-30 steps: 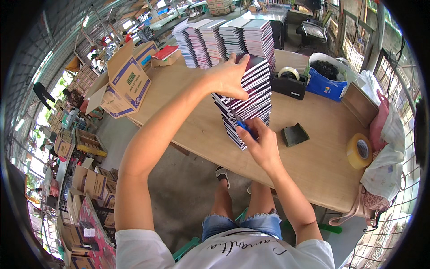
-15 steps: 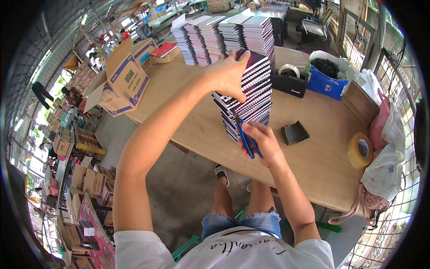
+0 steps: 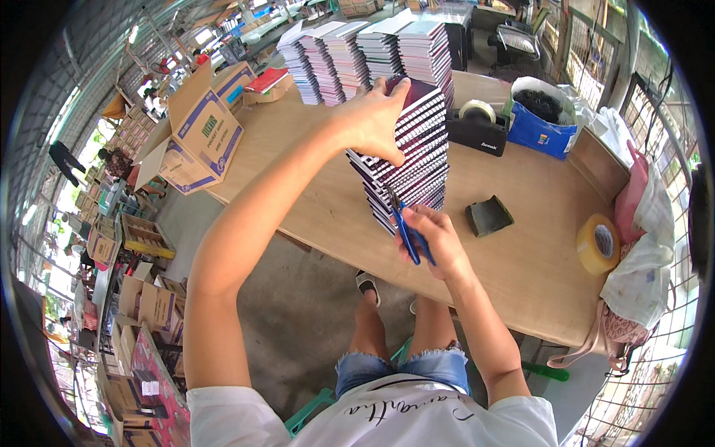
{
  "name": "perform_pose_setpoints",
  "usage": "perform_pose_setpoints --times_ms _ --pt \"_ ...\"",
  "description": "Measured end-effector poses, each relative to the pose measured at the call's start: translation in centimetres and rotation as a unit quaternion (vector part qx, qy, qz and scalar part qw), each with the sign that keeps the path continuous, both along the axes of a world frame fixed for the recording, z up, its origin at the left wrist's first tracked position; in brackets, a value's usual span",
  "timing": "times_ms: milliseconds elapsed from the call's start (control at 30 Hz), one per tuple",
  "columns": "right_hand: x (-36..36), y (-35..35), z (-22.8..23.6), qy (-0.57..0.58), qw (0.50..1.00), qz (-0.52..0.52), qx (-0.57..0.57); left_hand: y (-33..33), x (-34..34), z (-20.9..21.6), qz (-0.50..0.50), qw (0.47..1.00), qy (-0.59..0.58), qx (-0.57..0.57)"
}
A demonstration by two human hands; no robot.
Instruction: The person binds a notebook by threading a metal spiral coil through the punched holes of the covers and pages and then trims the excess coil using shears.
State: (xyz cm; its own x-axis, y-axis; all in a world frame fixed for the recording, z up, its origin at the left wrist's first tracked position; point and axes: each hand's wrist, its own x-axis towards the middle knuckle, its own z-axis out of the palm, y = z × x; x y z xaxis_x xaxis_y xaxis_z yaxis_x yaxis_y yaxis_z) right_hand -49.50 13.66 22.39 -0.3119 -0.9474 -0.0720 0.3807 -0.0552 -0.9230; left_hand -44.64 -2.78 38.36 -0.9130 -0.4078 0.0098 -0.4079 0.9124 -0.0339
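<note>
A tall stack of spiral-bound notebooks (image 3: pixel 423 149) with dark covers stands on the wooden table, its wire-bound edges facing me. My left hand (image 3: pixel 376 125) grips the upper part of this stack, fingers over the top cover and thumb against the spine side. Blue-handled pliers (image 3: pixel 406 235) are in my right hand (image 3: pixel 441 242), closed around the handles. Their dark jaws point up at the spiral edges at the stack's lower left corner; whether they touch a wire is too small to tell.
Several notebook piles (image 3: pixel 350 59) stand behind the stack. An open carton (image 3: pixel 205 141) is at the table's left end. To the right are a tape dispenser (image 3: pixel 477 132), a blue container (image 3: pixel 540 134) of dark coils, a small dark box (image 3: pixel 489 217) and a tape roll (image 3: pixel 597 244).
The view has shifted slightly. The pliers' jaws look a little more parted and the handles wider apart; my left hand stays on the stack.
</note>
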Motion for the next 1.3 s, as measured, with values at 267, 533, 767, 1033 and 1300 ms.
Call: perform_pose_setpoints --times_ms 267,533,767,1033,1300 --pt "2.2 0.4 -1.3 0.543 0.788 -0.279 -0.082 0.2 0.2 0.2 0.002 1.0 -0.006 -0.011" --pt "0.7 0.3 -0.9 0.166 0.982 -0.084 -0.002 0.0 0.2 -0.1 -0.001 1.0 0.002 -0.015" --pt "1.4 0.2 -2.2 0.567 0.755 -0.314 -0.097 0.0 0.2 0.0 -0.005 1.0 0.005 -0.014" --pt "-0.2 -0.1 -2.4 0.034 0.999 -0.019 0.032 0.2 0.1 0.1 -0.007 1.0 0.002 -0.011" --pt "2.4 0.1 -3.3 0.551 0.775 -0.3 -0.08 0.0 0.1 0.1 -0.01 1.0 -0.001 -0.009"
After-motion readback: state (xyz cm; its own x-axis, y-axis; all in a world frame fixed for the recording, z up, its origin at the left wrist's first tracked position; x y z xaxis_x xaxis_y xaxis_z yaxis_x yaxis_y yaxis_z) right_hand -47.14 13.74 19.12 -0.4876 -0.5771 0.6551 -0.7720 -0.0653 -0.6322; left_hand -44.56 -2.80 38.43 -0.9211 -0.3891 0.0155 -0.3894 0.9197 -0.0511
